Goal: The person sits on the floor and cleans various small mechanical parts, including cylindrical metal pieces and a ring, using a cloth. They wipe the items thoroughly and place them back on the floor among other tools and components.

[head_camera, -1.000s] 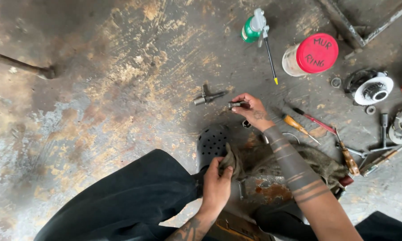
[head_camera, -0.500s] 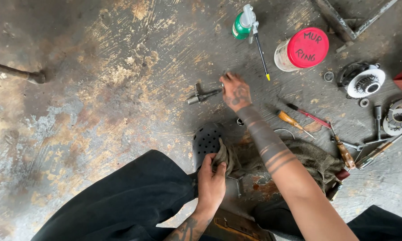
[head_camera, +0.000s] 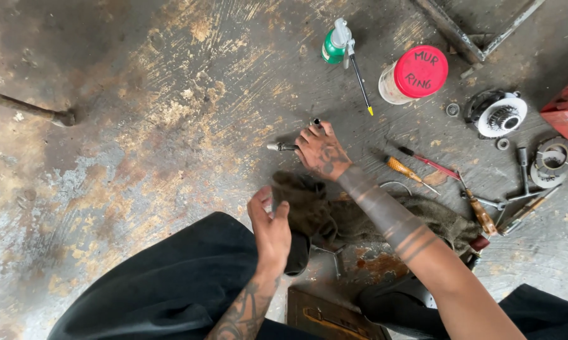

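On a stained workshop floor, the right hand [head_camera: 321, 151] closes over a small metal shaft [head_camera: 280, 147], while the left hand [head_camera: 270, 221] hovers empty and open above a dirty rag [head_camera: 334, 214]. Greasy fingers may let the shaft slip and roll away.

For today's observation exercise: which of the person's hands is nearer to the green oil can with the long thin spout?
The right hand. It lies on the floor below the green oil can with the long thin spout. The left hand is lower in the picture, by the dark rag.
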